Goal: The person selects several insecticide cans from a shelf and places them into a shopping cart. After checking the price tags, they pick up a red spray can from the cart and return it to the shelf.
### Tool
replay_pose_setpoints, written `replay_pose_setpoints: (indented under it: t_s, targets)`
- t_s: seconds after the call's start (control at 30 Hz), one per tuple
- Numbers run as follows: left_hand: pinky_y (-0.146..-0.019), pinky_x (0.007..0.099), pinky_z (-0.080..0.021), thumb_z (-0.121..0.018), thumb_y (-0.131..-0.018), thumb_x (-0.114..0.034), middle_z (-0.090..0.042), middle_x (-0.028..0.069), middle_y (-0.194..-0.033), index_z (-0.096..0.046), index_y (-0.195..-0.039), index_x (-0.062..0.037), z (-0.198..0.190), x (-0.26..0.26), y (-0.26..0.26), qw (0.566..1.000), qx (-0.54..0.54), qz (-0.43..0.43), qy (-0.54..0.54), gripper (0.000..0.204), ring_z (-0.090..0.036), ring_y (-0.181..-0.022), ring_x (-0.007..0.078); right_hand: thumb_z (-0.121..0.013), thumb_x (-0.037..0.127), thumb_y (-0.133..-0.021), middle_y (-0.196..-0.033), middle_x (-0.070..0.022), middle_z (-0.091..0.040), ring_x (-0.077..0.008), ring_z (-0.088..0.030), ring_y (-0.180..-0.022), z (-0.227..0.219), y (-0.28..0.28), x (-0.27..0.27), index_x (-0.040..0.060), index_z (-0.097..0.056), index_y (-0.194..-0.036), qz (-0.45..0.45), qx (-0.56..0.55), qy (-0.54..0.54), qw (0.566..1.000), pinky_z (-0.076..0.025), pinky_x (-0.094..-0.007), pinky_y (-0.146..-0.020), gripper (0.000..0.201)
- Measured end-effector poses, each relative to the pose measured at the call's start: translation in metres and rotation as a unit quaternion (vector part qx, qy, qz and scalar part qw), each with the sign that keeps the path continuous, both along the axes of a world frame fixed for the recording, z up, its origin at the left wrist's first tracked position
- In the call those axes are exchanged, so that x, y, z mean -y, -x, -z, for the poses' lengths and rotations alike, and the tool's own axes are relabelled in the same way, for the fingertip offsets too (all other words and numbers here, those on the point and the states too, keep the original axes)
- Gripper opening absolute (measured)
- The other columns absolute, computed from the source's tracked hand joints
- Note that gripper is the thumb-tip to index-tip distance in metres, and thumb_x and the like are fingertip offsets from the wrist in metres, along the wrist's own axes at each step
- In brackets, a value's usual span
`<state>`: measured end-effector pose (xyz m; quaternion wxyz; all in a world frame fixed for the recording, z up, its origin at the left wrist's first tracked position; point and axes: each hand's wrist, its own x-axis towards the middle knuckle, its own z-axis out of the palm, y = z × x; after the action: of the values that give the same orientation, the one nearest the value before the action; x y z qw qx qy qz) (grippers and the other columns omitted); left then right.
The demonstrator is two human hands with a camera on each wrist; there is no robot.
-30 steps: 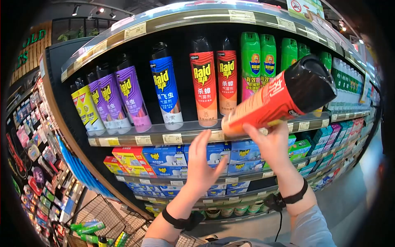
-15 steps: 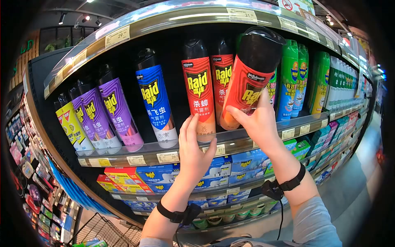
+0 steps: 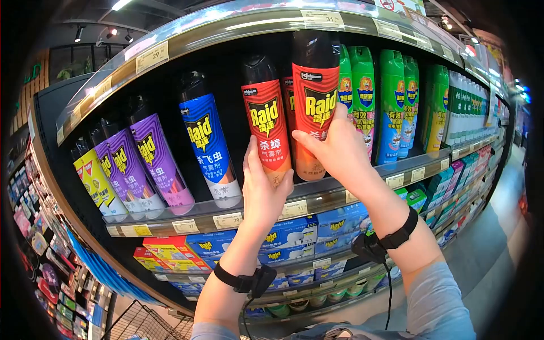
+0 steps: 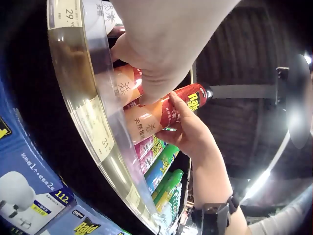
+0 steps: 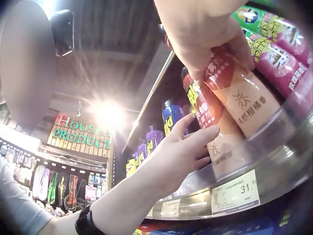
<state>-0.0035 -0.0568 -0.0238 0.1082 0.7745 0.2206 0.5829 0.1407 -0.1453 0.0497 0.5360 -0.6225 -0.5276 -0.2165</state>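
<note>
Two red-and-orange Raid cans stand side by side at the shelf's front. Round the lower part of the left can [image 3: 265, 116] my left hand [image 3: 266, 190] has its fingers and thumb, one on each side. The right can [image 3: 315, 85] is gripped by my right hand [image 3: 340, 150], thumb across its front; it is upright, its base at the clear shelf lip. Another red can [image 3: 289, 96] is mostly hidden behind them. From the right wrist view, my left hand [image 5: 168, 161] reaches the left can [image 5: 220, 142], beside the right can [image 5: 244, 98].
A blue can [image 3: 207, 141] and purple cans [image 3: 156, 153] stand to the left, green cans [image 3: 392, 102] to the right. Boxes [image 3: 292, 238] fill the shelf below. The price rail [image 3: 294, 209] runs along the front, and a wire basket [image 3: 141, 323] is at the lower left.
My right hand has brought its can from a tilted position down and left to upright on the shelf front. My left hand has moved up from the shelf edge onto the left can.
</note>
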Motion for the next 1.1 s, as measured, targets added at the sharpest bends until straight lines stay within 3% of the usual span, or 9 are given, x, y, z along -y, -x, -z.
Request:
replay_pose_setpoints:
  t_s: [0.07,0.23,0.53,0.83,0.9,0.93,1.03,1.1]
  targets:
    - [-0.108,0.0429,-0.044,-0.075,-0.082,-0.005,-0.044,0.0264,-0.144,-0.017,-0.156,-0.0021,-0.005,0.002,-0.002,0.999,0.006,0.023,0.026,0.094,-0.051,-0.131,0.0374,-0.081,0.038,-0.080,-0.102,-0.0311,-0.067,-0.0452,-0.068,-0.094,-0.003,-0.002,-0.004,-0.0084,-0.044,-0.118,-0.022,-0.005,0.026,0.999,-0.057,-0.0493,-0.076,0.071]
    - [-0.104,0.0431,-0.047,-0.073,-0.084,-0.004,-0.049,0.0266,-0.142,-0.015,-0.156,-0.0038,-0.005,0.001,-0.004,0.998,0.010,0.019,0.051,0.093,-0.056,-0.126,0.0380,-0.084,0.036,-0.078,-0.095,-0.0305,-0.068,-0.0441,-0.070,-0.090,-0.004,-0.001,-0.014,-0.0079,-0.045,-0.109,-0.006,0.002,0.073,0.997,-0.058,-0.0473,-0.076,0.066]
    - [-0.103,0.0424,-0.048,-0.073,-0.084,-0.002,-0.049,0.0259,-0.143,-0.015,-0.157,-0.0050,-0.001,-0.006,-0.003,0.999,0.010,0.023,0.041,0.093,-0.056,-0.127,0.0369,-0.085,0.041,-0.075,-0.094,-0.0302,-0.069,-0.0431,-0.071,-0.090,0.001,-0.009,-0.031,-0.0089,-0.048,-0.109,0.051,0.004,0.111,0.992,-0.059,-0.0456,-0.076,0.071]
    - [-0.100,0.0412,-0.050,-0.072,-0.084,-0.001,-0.049,0.0262,-0.143,-0.016,-0.157,-0.0049,0.001,-0.009,-0.003,1.000,0.003,0.014,0.024,0.092,-0.060,-0.123,0.0351,-0.083,0.027,-0.079,-0.096,-0.0332,-0.068,-0.0464,-0.068,-0.092,0.013,-0.008,-0.017,-0.0106,-0.043,-0.117,-0.016,-0.021,0.065,0.998,-0.057,-0.0487,-0.079,0.066]
    - [-0.097,0.0495,-0.052,-0.072,-0.085,-0.007,-0.047,0.0306,-0.140,-0.013,-0.158,-0.0088,0.001,-0.011,-0.001,0.998,0.002,0.046,0.044,0.094,-0.058,-0.120,0.0466,-0.081,0.024,-0.080,-0.096,-0.0339,-0.067,-0.0476,-0.067,-0.092,0.016,-0.009,-0.009,-0.0106,-0.041,-0.120,-0.033,-0.015,0.056,0.998,-0.057,-0.0495,-0.079,0.066]
    - [-0.097,0.0495,-0.052,-0.072,-0.085,-0.007,-0.047,0.0306,-0.140,-0.013,-0.158,-0.0088,0.001,-0.013,0.000,0.998,0.003,0.046,0.045,0.094,-0.058,-0.120,0.0466,-0.079,0.023,-0.082,-0.096,-0.0339,-0.067,-0.0483,-0.067,-0.092,0.017,-0.010,-0.004,-0.0102,-0.040,-0.123,-0.041,-0.026,0.065,0.997,-0.057,-0.0503,-0.079,0.066]
    - [-0.097,0.0461,-0.053,-0.072,-0.084,-0.002,-0.048,0.0298,-0.139,-0.013,-0.158,-0.0096,0.001,-0.017,0.004,0.990,0.013,0.112,0.079,0.095,-0.061,-0.119,0.0435,-0.077,0.022,-0.084,-0.095,-0.0333,-0.067,-0.0491,-0.066,-0.091,0.028,-0.010,-0.006,-0.0086,-0.037,-0.128,-0.043,-0.020,0.082,0.996,-0.056,-0.0518,-0.078,0.067]
    - [-0.098,0.0363,-0.053,-0.064,-0.090,0.006,-0.050,0.0230,-0.140,-0.008,-0.158,-0.0065,-0.003,-0.017,0.008,0.976,0.028,0.186,0.112,0.089,-0.061,-0.121,0.0281,-0.076,0.022,-0.084,-0.095,-0.0326,-0.067,-0.0492,-0.066,-0.091,0.034,-0.007,-0.007,-0.0074,-0.035,-0.131,-0.036,-0.006,0.086,0.996,-0.056,-0.0526,-0.077,0.069]
